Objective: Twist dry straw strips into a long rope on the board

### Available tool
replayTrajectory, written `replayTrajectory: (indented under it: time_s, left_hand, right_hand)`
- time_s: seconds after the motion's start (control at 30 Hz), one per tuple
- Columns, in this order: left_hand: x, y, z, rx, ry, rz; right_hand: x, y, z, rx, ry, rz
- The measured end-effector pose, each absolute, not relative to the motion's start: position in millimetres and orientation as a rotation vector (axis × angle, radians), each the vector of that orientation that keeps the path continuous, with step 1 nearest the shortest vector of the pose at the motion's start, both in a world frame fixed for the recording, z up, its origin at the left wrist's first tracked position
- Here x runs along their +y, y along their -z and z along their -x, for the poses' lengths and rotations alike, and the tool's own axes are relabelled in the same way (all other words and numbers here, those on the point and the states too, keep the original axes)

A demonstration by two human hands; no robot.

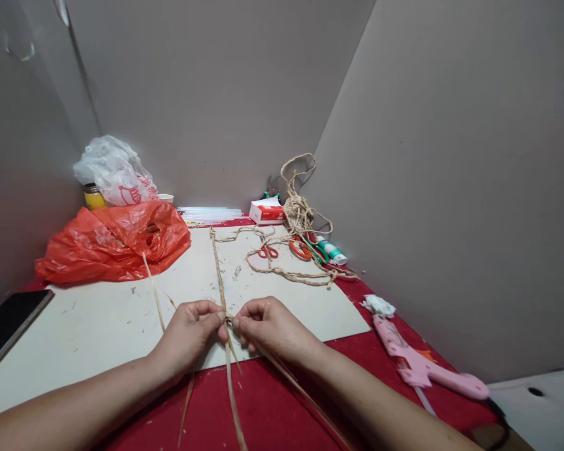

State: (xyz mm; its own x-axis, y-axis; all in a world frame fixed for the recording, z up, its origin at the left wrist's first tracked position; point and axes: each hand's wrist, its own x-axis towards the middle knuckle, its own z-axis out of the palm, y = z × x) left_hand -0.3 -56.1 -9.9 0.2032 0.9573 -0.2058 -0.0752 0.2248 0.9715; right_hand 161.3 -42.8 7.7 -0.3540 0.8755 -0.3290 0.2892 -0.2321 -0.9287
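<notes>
A narrow tan braid (219, 269) of dried plant fibre runs down the white board (291, 313) toward me. At its near end, my left hand (192, 329) pinches the braid between thumb and fingers. Close beside it, my right hand (267, 326) pinches a fibre strand at the same spot. Loose fibre strands (234, 401) hang below the fingers toward the front edge, and another long strand (301, 388) passes under my right wrist. The exact crossing of strands is partly hidden by the fingertips.
At back left lies a red plastic bag (113, 244) with a strand sticking out. A tangle of braided cord (301, 213) sits at back right near scissors (301, 248) and a glue tube (331, 249). A pink glue gun (423, 363) rests at right; a dark phone-like slab (12, 329) at left.
</notes>
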Motion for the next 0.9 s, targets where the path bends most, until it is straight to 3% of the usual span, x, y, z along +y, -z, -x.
replayTrajectory:
  time_s: [0.33, 0.53, 0.7, 0.9]
  left_hand:
    - [-60.7, 6.3, -1.4, 0.977, -0.930, -1.020]
    - [-63.4, -0.5, -0.3, 1.052, -0.960, -0.986]
    - [-60.4, 5.8, 2.8, 1.030, -0.976, -0.984]
    - [-56.3, 3.1, 5.4, 0.943, -0.960, -0.936]
  right_hand:
    - [-60.9, -6.8, -140.3, -1.443, -1.617, 1.389]
    - [-72.6, 6.8, -126.6, -1.939, -0.680, 1.475]
    - [-83.4, 0.3, -122.8, -2.199, -0.304, 1.556]
    - [-83.7, -16.9, -140.0, -2.058, -0.652, 1.362]
